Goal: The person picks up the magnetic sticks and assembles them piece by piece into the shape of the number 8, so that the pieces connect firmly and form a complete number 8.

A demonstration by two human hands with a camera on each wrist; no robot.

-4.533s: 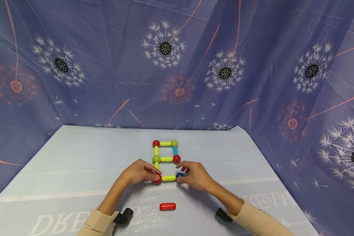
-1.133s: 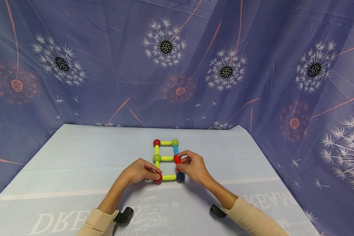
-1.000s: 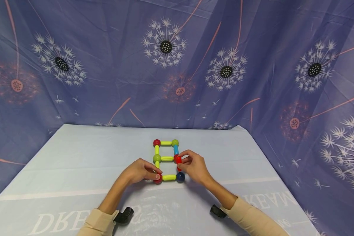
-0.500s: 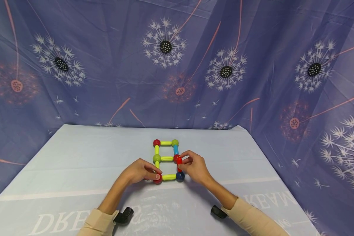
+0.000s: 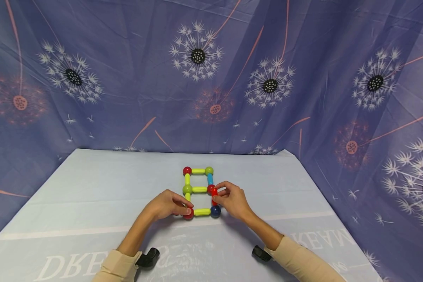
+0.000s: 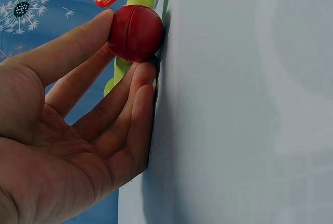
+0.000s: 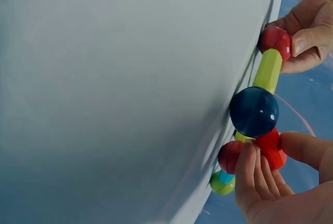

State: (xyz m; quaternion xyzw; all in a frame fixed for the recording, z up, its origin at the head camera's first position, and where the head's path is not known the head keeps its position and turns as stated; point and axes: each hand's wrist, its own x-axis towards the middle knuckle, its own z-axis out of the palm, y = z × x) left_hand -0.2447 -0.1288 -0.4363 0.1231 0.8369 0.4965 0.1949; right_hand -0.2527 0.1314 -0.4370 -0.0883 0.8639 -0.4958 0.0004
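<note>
Magnetic rods and balls form a two-square ladder on the table. My left hand (image 5: 169,205) pinches the red ball (image 6: 136,33) at its near left corner between thumb and fingers. A yellow rod (image 5: 202,212) joins that ball to the dark blue ball (image 7: 254,112) at the near right. My right hand (image 5: 232,199) pinches a red rod (image 7: 270,148), whose near end meets the blue ball. In both wrist views the rod tilts up from the table, its far end raised near the middle red ball (image 7: 230,156). Fingers partly cover the rod.
The ladder's far square has a red ball (image 5: 187,170), a green ball (image 5: 209,170), yellow rods and a blue rod (image 5: 210,179). A pale cloth covers the table (image 5: 127,172). A blue dandelion curtain (image 5: 144,78) hangs behind and at the sides.
The red rod, which lay alone near the front 4.5 seconds ago, is now in my right hand at the ladder's right side. Lately its near end met the blue ball. My left hand has stayed put.
</note>
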